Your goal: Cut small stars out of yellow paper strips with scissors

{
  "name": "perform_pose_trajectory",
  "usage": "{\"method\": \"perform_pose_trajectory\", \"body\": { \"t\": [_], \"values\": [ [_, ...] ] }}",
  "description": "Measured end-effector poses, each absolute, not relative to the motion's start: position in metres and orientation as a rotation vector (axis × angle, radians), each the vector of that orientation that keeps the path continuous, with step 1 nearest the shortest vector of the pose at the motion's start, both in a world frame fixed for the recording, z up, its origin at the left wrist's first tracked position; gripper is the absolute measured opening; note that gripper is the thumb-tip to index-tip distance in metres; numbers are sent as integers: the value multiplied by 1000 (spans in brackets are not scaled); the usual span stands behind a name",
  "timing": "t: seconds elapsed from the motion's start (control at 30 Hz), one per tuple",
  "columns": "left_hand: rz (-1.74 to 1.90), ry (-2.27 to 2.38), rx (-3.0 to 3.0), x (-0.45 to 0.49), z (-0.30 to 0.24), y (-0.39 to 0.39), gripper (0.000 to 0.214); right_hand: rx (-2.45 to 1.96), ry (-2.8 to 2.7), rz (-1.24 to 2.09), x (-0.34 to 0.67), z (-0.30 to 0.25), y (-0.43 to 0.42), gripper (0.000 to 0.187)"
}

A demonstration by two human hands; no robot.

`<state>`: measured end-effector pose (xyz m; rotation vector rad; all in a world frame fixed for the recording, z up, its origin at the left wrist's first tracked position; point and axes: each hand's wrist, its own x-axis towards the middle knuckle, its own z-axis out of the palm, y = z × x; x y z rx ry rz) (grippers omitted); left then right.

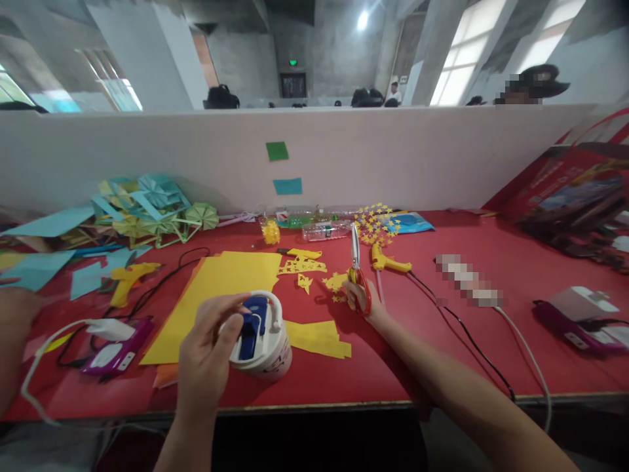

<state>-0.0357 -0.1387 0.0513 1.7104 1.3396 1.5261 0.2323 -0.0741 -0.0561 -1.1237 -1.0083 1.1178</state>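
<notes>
A red table stretches in front of you, in a grey concrete room. On it, near the front edge, stands a white cup with a blue flap in its lid. Your left hand comes in from below, wrist raised, fingers bent and mostly closed, thumb and forefinger taking hold of the cup at its lid. Your right hand reaches in from the lower right, the forearm slanting across the table edge, the fingers curled round the red handles of the scissors, whose blades point away from you. Yellow cutouts lie just beside that hand, and yellow sheets spread behind and left of the cup. Past the scissors you have a yellow glue gun, clear bottles and a cluster of small stars. Folded paper shapes are heaped at the far left, and another person's arm shows at the left edge. A pale partition closes off the table, with a red bag at its right end; beyond it, a green sign glows above a dark door.
</notes>
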Motion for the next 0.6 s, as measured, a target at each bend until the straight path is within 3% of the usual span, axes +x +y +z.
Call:
{"method": "perform_pose_trajectory", "body": {
  "t": [0.23,0.4,0.6],
  "values": [
    [1519,1466,1579,-35,67,-118,27,-1119,-1005,1108,233,-56,-76,37],
    [1373,1300,1366,-35,64,-111,29,-1116,-1003,1103,234,-59,-74,35],
    [1319,1079,1270,-47,20,-140,65,-1111,-1007,1111,234,-59,-75,35]
  ]
}}
